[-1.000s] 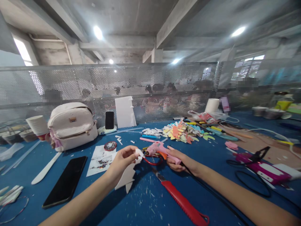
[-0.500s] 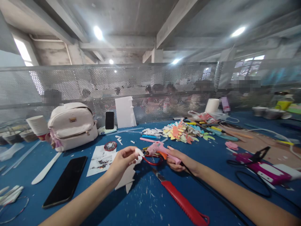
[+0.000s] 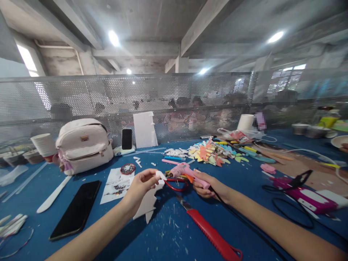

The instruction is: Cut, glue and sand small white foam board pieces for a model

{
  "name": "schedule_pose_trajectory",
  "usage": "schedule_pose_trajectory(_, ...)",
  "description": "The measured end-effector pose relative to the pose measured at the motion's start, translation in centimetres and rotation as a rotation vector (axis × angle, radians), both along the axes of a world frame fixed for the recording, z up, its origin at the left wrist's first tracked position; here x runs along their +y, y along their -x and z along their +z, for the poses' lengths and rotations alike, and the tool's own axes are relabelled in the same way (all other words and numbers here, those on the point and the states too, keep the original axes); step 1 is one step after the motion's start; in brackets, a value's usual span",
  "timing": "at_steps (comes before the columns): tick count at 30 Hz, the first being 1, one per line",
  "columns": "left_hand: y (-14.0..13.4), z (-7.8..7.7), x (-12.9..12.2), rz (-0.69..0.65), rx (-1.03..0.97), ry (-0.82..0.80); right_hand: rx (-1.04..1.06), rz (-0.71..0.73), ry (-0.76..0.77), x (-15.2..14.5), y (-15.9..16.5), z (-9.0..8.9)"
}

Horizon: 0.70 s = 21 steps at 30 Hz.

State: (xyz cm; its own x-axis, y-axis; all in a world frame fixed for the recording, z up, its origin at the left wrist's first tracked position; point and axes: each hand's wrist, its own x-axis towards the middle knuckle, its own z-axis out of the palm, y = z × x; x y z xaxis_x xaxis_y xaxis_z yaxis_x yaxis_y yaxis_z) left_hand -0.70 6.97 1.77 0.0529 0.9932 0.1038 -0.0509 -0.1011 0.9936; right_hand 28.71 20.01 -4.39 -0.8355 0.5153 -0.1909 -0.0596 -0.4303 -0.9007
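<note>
Pinching a small white piece (image 3: 161, 175) between thumb and fingers, the left hand (image 3: 143, 183) sits at 7 o'clock from the middle of the view, virtually where it was half a second ago. The right hand (image 3: 213, 184), at 5 o'clock, wraps around the handle of a pink glue gun (image 3: 181, 169), which lies between 5 and 6 o'clock, its nozzle pointing toward 9 o'clock, close to the piece; whether they touch, I cannot tell. The gun has barely shifted. The clearest change is at 3 o'clock: a pale round dish (image 3: 338, 141) now shows at the edge, with what looks like part of another person's hand. On the blue tabletop (image 3: 127, 241), the red-handled knife (image 3: 209, 232) at 5 o'clock, black phone (image 3: 76, 210) at 8 and backpack (image 3: 84, 148) at 9 stay put.
</note>
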Motion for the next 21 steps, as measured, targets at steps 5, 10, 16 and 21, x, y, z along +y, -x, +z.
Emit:
schedule_pose_trajectory(5,-0.09,-0.58,0.19,-0.010,0.018,0.004,-0.008,-0.016,0.001,-0.32,0.02,0.31)
schedule_pose_trajectory(10,-0.24,-0.47,-0.05,-0.022,0.041,-0.009,-0.013,-0.014,0.007,-0.40,0.07,0.47)
schedule_pose_trajectory(16,-0.80,0.04,-0.49,-0.022,0.063,-0.030,-0.013,-0.029,0.010,-0.47,0.07,0.26)
schedule_pose_trajectory(21,-0.84,0.18,-0.50,-0.012,0.069,-0.041,-0.016,-0.030,0.018,-0.33,0.10,0.14)
